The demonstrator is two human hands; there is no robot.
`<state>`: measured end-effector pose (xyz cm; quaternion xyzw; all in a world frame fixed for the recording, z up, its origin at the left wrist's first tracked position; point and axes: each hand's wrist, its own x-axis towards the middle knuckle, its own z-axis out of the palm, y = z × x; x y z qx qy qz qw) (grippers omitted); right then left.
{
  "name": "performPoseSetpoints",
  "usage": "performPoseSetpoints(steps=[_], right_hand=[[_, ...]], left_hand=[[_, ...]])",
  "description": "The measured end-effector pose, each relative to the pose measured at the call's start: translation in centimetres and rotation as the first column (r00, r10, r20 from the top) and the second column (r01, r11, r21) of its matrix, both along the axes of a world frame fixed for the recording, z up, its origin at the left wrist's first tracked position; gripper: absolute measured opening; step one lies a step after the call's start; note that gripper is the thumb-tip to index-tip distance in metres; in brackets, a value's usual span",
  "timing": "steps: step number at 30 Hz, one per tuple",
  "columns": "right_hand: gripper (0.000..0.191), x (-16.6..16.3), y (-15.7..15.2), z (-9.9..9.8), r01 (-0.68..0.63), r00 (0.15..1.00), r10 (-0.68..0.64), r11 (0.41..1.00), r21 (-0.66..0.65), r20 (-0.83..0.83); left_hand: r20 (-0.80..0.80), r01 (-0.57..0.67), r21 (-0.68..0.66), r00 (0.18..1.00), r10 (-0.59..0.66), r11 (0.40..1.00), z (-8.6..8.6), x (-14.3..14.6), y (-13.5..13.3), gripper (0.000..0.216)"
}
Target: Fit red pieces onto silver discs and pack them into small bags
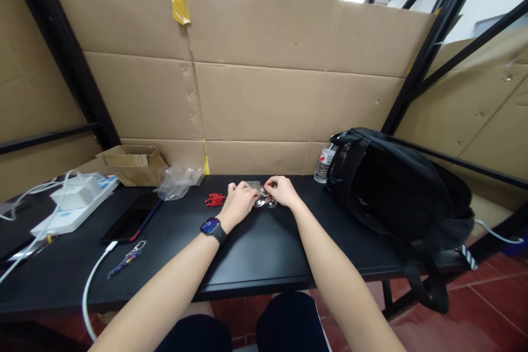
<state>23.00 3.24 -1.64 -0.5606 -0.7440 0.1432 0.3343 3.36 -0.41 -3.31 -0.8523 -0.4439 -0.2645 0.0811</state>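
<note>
Near the back of the black table, my left hand and my right hand almost meet over a small cluster of clear, shiny round pieces. These could be suction cups, but they are too small to tell. The fingers of my left hand curl down at the cluster's left side, their tips partly hidden. On the right, my thumb and fingers are pinched together at the pieces, with a bit of red showing by them. A little pile of red pieces lies left of my left hand.
A crumpled clear plastic bag, an open cardboard box, a phone, a keychain and a white power strip are on the left. A water bottle and black backpack stand right. Cardboard walls the back.
</note>
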Motion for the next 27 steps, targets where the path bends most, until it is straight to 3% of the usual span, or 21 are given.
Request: performPoseSetpoints(steps=[4, 7, 13, 16, 19, 24, 27], right_hand=[[0.009, -0.4, -0.1, 0.0, -0.058, 0.973, 0.042, 0.996, -0.067, -0.227], [0.013, -1.1, -0.6, 0.2, -0.106, 0.915, 0.056, 0.989, -0.105, -0.400], [0.023, -3.7, -2.1, 0.2, -0.319, 0.602, 0.045, 0.929, -0.189, -0.797], [0.027, -4.4, -2.6, 0.2, -0.416, 0.481, 0.041, 0.890, -0.187, -0.876], [0.031, -4.2, -2.9, 0.2, -0.509, 0.419, 0.054, 0.841, -0.185, -0.906], [0.040, -3.3, -2.6, 0.1, -0.611, 0.363, 0.095, 0.776, -0.160, -0.927], [0.036, -2.9, -2.2, 0.1, -0.648, 0.362, 0.095, 0.741, -0.177, -0.927]], left_hand=[[0.292, -0.143, -0.058, 0.944, 0.154, 0.988, 0.7, -0.7, -0.2, 0.020], [0.418, -0.215, -0.097, 0.877, 0.236, 0.972, 1.2, -1.2, -0.2, 0.021], [0.496, -0.172, -0.111, 0.844, 0.205, 0.979, 1.5, -1.6, -0.3, 0.020], [0.499, -0.157, -0.113, 0.845, 0.193, 0.981, 1.5, -1.7, -0.3, 0.019], [0.507, -0.144, -0.119, 0.842, 0.185, 0.982, 1.4, -1.8, -0.1, 0.018], [0.521, -0.118, -0.105, 0.839, 0.156, 0.987, 1.0, -1.9, 0.3, 0.015], [0.514, -0.104, -0.106, 0.846, 0.144, 0.989, 0.8, -1.9, 0.5, 0.015]])
